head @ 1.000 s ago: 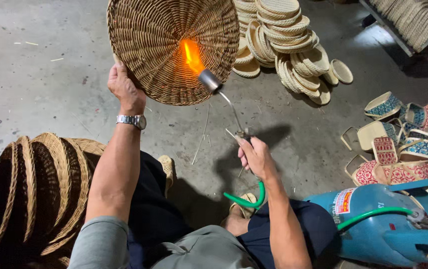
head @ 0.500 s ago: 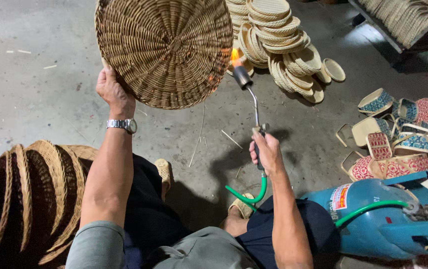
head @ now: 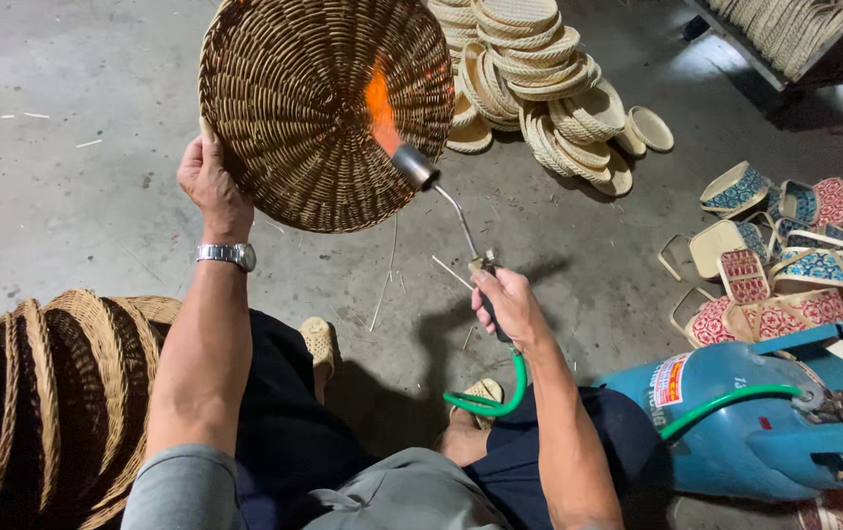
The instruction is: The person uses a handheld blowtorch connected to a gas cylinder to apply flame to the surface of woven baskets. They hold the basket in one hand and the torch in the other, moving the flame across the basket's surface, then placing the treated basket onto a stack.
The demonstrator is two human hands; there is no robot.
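My left hand [head: 211,184] grips the lower left rim of a large round wicker basket [head: 313,108], held up off the floor with its inside turned toward me. A metal watch sits on that wrist. My right hand [head: 508,308] holds the handle of a gas torch [head: 451,211]. The torch's thin bent tube ends in a metal nozzle close to the basket, and an orange flame [head: 378,103] licks over the weave inside it. A green hose [head: 500,397] runs from the torch handle back toward the blue gas cylinder [head: 735,417].
Nested brown wicker baskets [head: 48,393] stand at my lower left. Stacks of small pale woven trays [head: 539,79] lie on the concrete floor beyond the basket. Patterned red and blue woven baskets [head: 785,265] cluster at the right. More woven ware fills a rack [head: 794,29] at top right.
The torch swung from the basket's right edge back onto its inside, with the flame now on the weave. The basket tilted and turned in my left hand.
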